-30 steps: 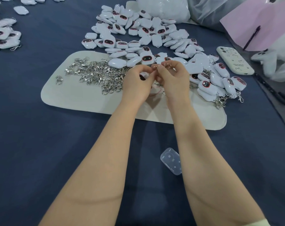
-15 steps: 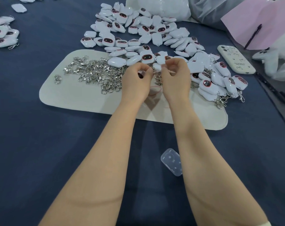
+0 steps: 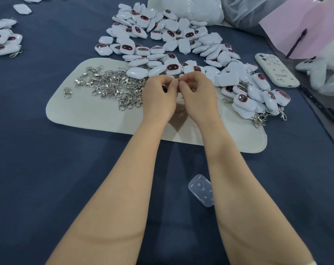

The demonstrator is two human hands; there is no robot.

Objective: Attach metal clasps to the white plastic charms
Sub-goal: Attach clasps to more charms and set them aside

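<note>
My left hand (image 3: 159,96) and my right hand (image 3: 197,94) meet fingertip to fingertip above the beige mat (image 3: 97,115). Their curled fingers pinch a small metal clasp (image 3: 178,80) together with a white charm that is mostly hidden behind my left fingers. A heap of loose metal clasps (image 3: 112,85) lies on the mat just left of my hands. Behind them spreads a big pile of white charms (image 3: 162,35) with dark pink-rimmed faces. To the right lies a group of charms with clasps attached (image 3: 258,98).
A clear plastic case (image 3: 201,190) lies on the blue cloth between my forearms. A white phone (image 3: 276,72) and a pink sheet with a pen (image 3: 304,25) are at the right. More charms (image 3: 3,43) sit at the far left, plastic bags (image 3: 193,8) at the back.
My hands parted slightly half a second ago and have closed together again, fingertips touching over the clasp. They stay over the same spot of the mat.
</note>
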